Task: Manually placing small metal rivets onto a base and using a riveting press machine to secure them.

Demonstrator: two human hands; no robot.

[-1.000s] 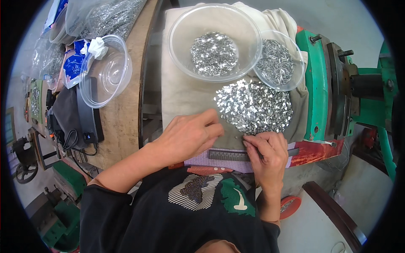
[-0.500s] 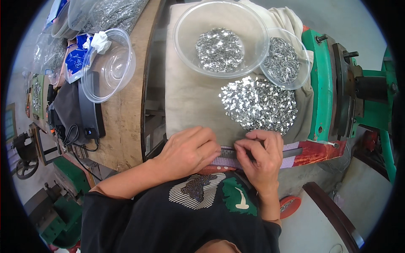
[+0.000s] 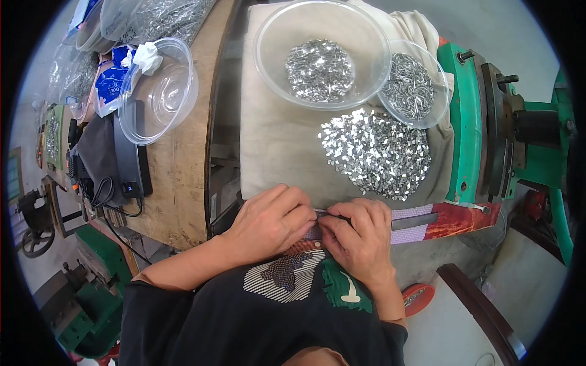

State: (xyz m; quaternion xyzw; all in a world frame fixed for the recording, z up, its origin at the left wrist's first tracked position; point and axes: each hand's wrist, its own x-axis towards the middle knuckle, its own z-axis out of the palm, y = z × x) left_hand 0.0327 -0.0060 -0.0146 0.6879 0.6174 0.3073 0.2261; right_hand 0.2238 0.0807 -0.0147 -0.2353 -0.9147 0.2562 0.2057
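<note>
My left hand point(image 3: 273, 218) and my right hand point(image 3: 360, 235) meet at the near edge of the work surface, fingertips almost touching. Both have thumb and fingers drawn together; whatever is pinched there is too small or hidden. Under and beside them runs a dark flat metal strip point(image 3: 415, 221), its right end showing past my right hand, on purple checked cloth point(image 3: 406, 235). Beyond my hands, a loose pile of small shiny metal pieces point(image 3: 378, 155) lies on beige cloth point(image 3: 274, 152).
Behind the pile stand a large clear bowl point(image 3: 261, 70) and a smaller clear bowl point(image 3: 444, 111), both holding metal pieces. A clear tub point(image 3: 190, 91) and a black device with a cable point(image 3: 132, 165) sit on the wooden table point(image 3: 177, 207) at left. Green machinery point(image 3: 462, 134) borders the right.
My right hand has shifted left toward my left hand and now covers the stretch of strip that was visible between them. My left hand stays nearly in place.
</note>
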